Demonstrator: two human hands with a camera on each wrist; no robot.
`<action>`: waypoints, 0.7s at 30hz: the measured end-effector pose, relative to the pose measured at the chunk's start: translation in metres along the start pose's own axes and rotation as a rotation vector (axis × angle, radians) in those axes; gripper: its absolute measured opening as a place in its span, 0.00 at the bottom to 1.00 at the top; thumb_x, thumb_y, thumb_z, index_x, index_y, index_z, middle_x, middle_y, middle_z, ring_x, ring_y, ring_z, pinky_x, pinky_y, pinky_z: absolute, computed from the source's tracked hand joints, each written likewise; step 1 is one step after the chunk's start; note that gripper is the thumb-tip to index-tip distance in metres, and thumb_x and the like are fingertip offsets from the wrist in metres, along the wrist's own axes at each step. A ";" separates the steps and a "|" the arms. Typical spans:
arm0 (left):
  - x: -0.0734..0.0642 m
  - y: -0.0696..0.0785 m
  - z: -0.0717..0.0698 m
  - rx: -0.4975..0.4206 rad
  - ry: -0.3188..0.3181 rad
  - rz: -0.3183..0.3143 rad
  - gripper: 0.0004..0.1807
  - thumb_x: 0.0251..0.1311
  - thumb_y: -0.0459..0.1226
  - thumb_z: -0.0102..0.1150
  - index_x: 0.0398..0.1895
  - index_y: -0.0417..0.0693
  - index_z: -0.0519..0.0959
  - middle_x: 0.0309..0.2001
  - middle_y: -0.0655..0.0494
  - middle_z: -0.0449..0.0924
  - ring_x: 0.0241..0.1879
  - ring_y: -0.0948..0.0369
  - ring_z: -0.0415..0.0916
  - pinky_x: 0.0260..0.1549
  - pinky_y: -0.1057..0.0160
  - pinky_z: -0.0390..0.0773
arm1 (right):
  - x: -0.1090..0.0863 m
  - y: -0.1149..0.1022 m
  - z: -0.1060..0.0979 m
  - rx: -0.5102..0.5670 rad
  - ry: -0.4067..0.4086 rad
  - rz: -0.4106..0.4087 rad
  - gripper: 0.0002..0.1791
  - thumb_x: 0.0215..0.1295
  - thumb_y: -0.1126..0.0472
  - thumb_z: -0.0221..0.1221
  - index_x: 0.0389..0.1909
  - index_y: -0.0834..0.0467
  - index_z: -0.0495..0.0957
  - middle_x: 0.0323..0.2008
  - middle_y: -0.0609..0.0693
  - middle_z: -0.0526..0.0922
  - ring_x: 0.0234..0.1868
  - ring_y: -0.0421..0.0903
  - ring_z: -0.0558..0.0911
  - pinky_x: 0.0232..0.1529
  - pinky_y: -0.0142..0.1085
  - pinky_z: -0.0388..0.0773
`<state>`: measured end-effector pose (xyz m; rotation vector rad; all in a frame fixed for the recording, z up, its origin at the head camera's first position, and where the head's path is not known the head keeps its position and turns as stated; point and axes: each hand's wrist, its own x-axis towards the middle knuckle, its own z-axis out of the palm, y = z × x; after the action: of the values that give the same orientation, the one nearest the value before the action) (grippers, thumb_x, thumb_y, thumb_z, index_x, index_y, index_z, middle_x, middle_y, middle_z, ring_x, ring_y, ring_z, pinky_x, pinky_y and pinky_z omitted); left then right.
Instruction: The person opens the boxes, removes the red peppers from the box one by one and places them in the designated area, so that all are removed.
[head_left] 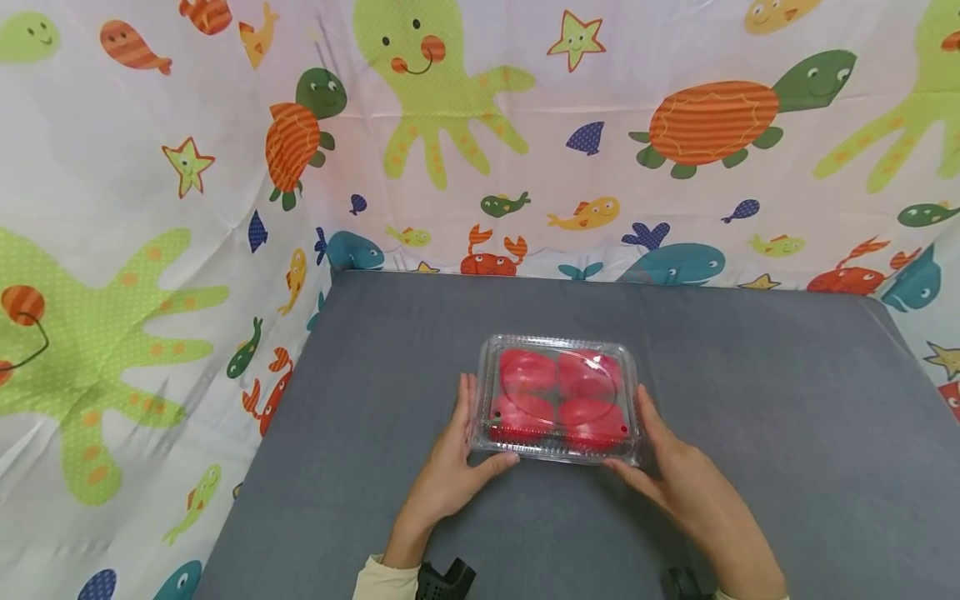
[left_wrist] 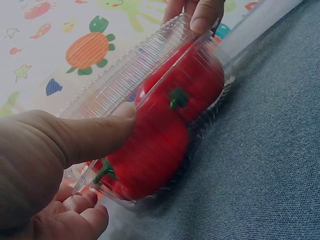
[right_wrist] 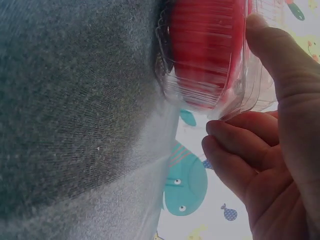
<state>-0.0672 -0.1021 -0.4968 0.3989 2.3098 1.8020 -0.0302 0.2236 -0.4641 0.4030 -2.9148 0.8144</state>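
A clear plastic clamshell box (head_left: 558, 457) with its lid down holds several round red bell peppers (head_left: 527, 372). Green stems show on the peppers (left_wrist: 155, 150) in the left wrist view. My left hand (head_left: 447, 475) grips the box's left side, its thumb along the front rim and its fingers at the side. On the opposite side, my right hand (head_left: 693, 487) holds the box at the front right corner. The right wrist view shows the right thumb on the rim of the box (right_wrist: 205, 85) and fingertips under the rim.
The box is over a table with a grey cloth (head_left: 375, 375). Behind and to the left hangs a white curtain (head_left: 465, 117) printed with sea animals. A black wrist strap (head_left: 446, 579) and a pale sleeve (head_left: 384, 579) show at the left wrist.
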 end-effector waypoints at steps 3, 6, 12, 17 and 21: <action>0.001 0.001 -0.002 -0.045 -0.025 0.007 0.70 0.60 0.39 0.78 0.86 0.68 0.28 0.85 0.72 0.32 0.83 0.67 0.38 0.76 0.60 0.56 | -0.001 0.000 0.001 -0.008 0.015 -0.014 0.62 0.57 0.51 0.80 0.85 0.60 0.51 0.52 0.68 0.87 0.48 0.65 0.89 0.46 0.58 0.87; -0.001 0.001 -0.004 -0.086 -0.045 0.001 0.67 0.63 0.36 0.75 0.86 0.68 0.29 0.85 0.71 0.31 0.83 0.66 0.38 0.76 0.58 0.55 | -0.002 0.000 0.000 -0.014 0.016 -0.005 0.60 0.58 0.51 0.79 0.84 0.60 0.53 0.39 0.61 0.90 0.43 0.62 0.91 0.46 0.58 0.87; -0.001 0.002 -0.005 -0.129 -0.047 -0.009 0.61 0.69 0.30 0.67 0.86 0.66 0.31 0.86 0.64 0.34 0.84 0.63 0.38 0.76 0.57 0.54 | -0.003 0.000 0.001 -0.037 0.021 -0.010 0.60 0.58 0.52 0.78 0.85 0.57 0.53 0.30 0.55 0.88 0.37 0.59 0.91 0.43 0.57 0.88; 0.001 0.003 -0.002 -0.249 -0.065 0.022 0.55 0.71 0.22 0.56 0.87 0.56 0.31 0.87 0.60 0.31 0.84 0.59 0.35 0.76 0.65 0.54 | -0.002 -0.006 0.001 -0.073 0.044 0.001 0.60 0.56 0.55 0.80 0.85 0.57 0.53 0.19 0.41 0.76 0.21 0.42 0.82 0.31 0.44 0.88; 0.001 0.003 -0.001 -0.323 -0.069 0.029 0.52 0.72 0.18 0.48 0.87 0.54 0.31 0.87 0.59 0.30 0.84 0.60 0.34 0.75 0.71 0.53 | 0.000 -0.013 0.006 -0.116 0.088 0.001 0.57 0.55 0.58 0.79 0.82 0.58 0.56 0.22 0.49 0.80 0.15 0.37 0.69 0.20 0.37 0.76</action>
<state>-0.0680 -0.1017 -0.4940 0.4347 1.9306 2.0924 -0.0267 0.2098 -0.4630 0.3461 -2.8625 0.6424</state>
